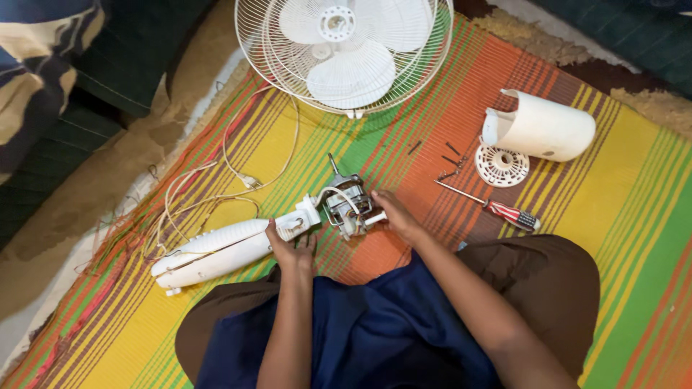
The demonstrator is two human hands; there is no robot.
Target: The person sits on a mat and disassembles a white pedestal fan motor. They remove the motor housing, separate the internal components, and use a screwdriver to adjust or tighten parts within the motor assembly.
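I am sitting on a striped mat (591,238), working on a dismantled fan. My left hand (288,245) is gripping the neck of the white fan stand (216,252); my right hand (393,216) is closing around the bare motor (346,205) at its top. A screwdriver (490,207), loose screws (450,162), the motor cover (540,126) and the fan cage (346,50) are lying nearby. Motor work seems underway; next calls for steadying it.

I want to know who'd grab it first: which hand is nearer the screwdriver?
Right. The right hand holds the motor, just left of the screwdriver; the left hand is farther left, on the fan neck.
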